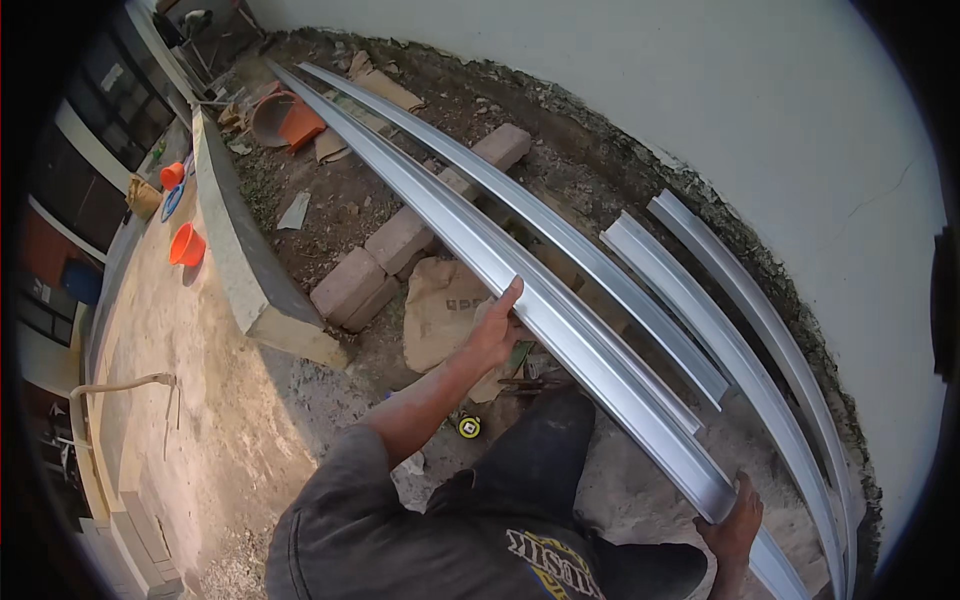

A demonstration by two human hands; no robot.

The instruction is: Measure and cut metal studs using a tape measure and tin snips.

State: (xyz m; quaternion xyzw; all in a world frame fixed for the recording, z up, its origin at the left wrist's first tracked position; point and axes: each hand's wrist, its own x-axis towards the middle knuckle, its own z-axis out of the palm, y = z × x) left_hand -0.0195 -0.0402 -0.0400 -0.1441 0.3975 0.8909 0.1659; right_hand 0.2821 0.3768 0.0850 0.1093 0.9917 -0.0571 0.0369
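Observation:
A long silvery metal channel [590, 370] runs diagonally from the far left down to my right knee. My left hand [498, 325] is closed around its left edge near the middle, thumb laid on top. At the near end my right hand [733, 520] grips the channel's right side, fingers wrapped on the edge. Another channel lies close along its right side, partly covered. A second thinner metal channel [560, 230] stretches out to the right of it. Below my left forearm, a yellow-and-black tape measure [468, 427] rests on the ground.
Reddish blocks [352, 287] lie across the ground under the channels, beside a tan sack [435, 310]. More metal channels [715, 330] lie along the white wall [800, 120]. A low concrete wall [235, 220] stands left; orange buckets [187, 245] sit beyond it.

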